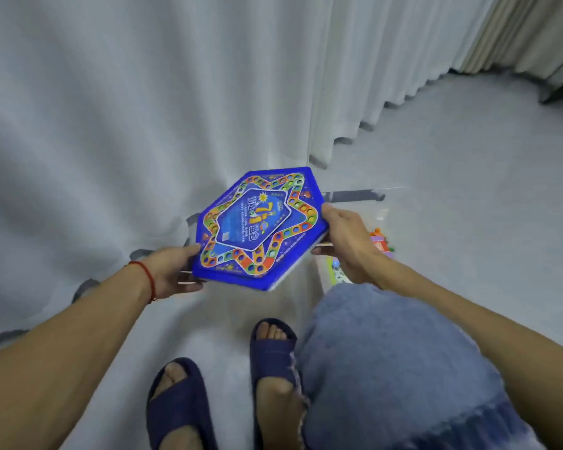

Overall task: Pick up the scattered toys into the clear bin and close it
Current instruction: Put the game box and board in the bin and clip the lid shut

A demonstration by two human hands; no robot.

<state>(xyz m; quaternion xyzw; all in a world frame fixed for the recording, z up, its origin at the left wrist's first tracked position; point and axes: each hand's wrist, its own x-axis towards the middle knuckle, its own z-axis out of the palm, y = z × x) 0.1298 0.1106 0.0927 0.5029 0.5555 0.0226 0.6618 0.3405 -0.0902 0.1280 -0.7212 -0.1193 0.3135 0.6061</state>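
- Curtain (143, 108): white, hangs across the left and top, its hem reaching the floor (468, 190).
- Left hand (173, 271): a red string at the wrist; thumb on top and fingers curled under the board's left corner, gripping it.
- Board (260, 227): a blue six-sided game board with a star-shaped track of coloured spots, held level in the air between both hands, above the floor and in front of the curtain hem.
- Slippers (176, 404): dark blue, on both feet at the bottom edge.
- Right hand (345, 241): thumb on top, fingers curled under the board's right edge, gripping it.
- Bin (379, 219): clear, on the floor just right of the right hand, partly hidden by it and by a denim-clad knee (387, 368); small coloured toys (382, 243) show inside.
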